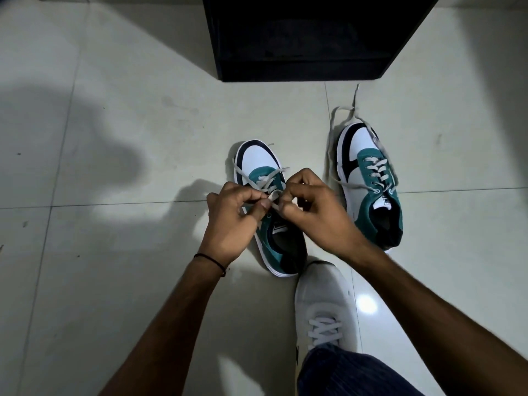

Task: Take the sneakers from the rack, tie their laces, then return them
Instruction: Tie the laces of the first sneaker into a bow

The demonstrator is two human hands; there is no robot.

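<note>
Both hands, left hand (228, 221) and right hand (311, 207), pinch the near sneaker (258, 158)'s lace (271, 195) closed; slack could collapse the half-formed knot.

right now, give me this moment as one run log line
step: tying | left hand: pinching lace | right hand: pinching lace | left sneaker: being tied, on floor | right sneaker: untied, laces loose | rack: behind
</note>
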